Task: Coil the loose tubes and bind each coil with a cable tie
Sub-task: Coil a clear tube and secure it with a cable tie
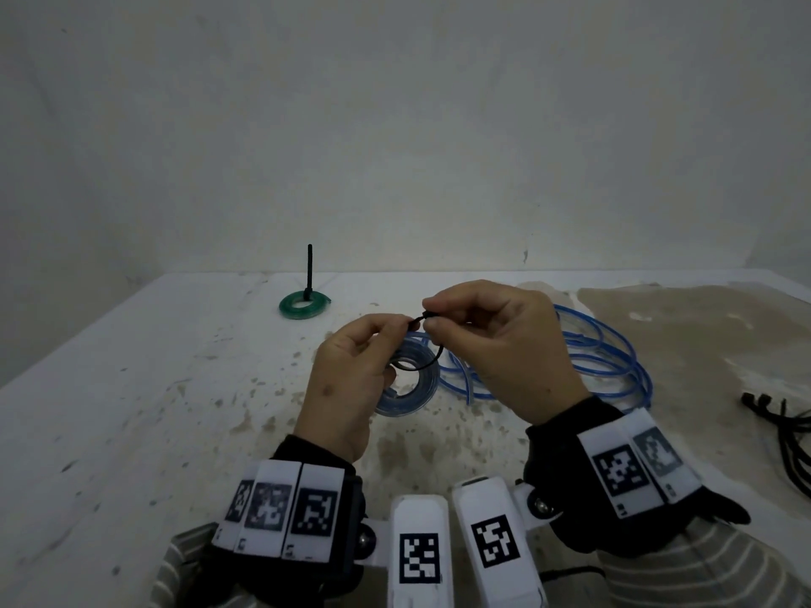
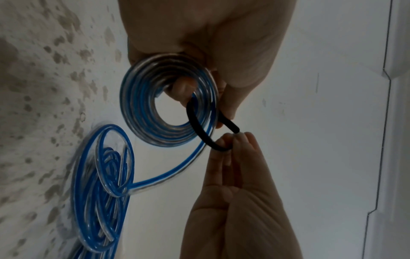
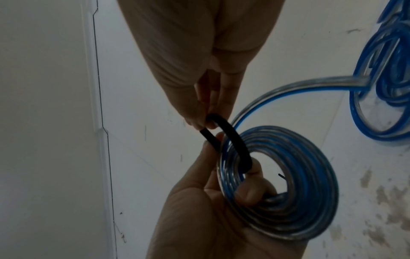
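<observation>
My left hand [image 1: 397, 329] grips a flat coil of blue and clear tube [image 1: 412, 388] just above the table, its thumb through the coil's hole. A black cable tie [image 1: 419, 368] loops through that hole and round the windings [image 2: 142, 108]. My right hand [image 1: 439, 315] pinches the tie's [image 3: 235, 140] two ends together above the coil [image 3: 310, 201]. The left fingertips touch the tie there too. A tail of tube runs from the coil to a loose blue tube pile [image 1: 605, 357] behind my right hand.
A bound green coil [image 1: 303, 305] lies at the far left, its black tie tail pointing straight up. Several spare black cable ties [image 1: 785, 432] lie at the right edge. The white table [image 1: 131, 432] is stained and meets a wall behind.
</observation>
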`<action>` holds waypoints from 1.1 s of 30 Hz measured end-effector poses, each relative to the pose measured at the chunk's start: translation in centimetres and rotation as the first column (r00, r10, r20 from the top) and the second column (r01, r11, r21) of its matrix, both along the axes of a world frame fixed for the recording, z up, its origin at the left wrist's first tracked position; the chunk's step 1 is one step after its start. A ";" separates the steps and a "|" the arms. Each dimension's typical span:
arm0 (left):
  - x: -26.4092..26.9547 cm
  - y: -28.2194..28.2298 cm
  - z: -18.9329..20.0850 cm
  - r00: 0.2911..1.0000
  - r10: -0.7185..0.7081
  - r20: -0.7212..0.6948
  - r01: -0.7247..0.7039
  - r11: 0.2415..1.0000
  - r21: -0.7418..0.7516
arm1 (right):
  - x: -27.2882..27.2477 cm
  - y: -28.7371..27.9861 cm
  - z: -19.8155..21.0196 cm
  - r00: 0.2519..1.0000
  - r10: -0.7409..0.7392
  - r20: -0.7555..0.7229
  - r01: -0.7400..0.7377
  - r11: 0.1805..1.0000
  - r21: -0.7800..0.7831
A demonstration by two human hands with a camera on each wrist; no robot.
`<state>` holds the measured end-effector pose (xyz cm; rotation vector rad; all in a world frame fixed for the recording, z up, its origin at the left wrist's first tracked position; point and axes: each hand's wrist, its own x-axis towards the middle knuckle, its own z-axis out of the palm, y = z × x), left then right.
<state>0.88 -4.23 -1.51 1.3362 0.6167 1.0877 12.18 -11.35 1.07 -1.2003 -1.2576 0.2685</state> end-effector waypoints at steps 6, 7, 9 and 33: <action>0.0 0.2 -0.1 1.000 0.005 0.019 -0.005 1.000 -0.001 | -0.2 0.1 -0.2 1.000 0.014 0.023 -0.014 1.000 -0.002; 0.0 0.2 -0.1 1.000 0.002 0.016 -0.002 1.000 0.003 | -0.2 0.1 -0.2 1.000 0.012 0.020 -0.012 1.000 -0.008; -0.1 0.2 -0.2 1.000 -0.006 0.000 0.006 1.000 0.029 | -0.1 0.1 -0.2 1.000 0.005 0.028 -0.004 1.000 -0.028; 0.1 -0.1 -0.2 0.963 -0.206 -0.174 0.204 0.978 -0.030 | 1.3 0.7 1.2 0.844 0.014 0.536 0.188 0.929 -0.320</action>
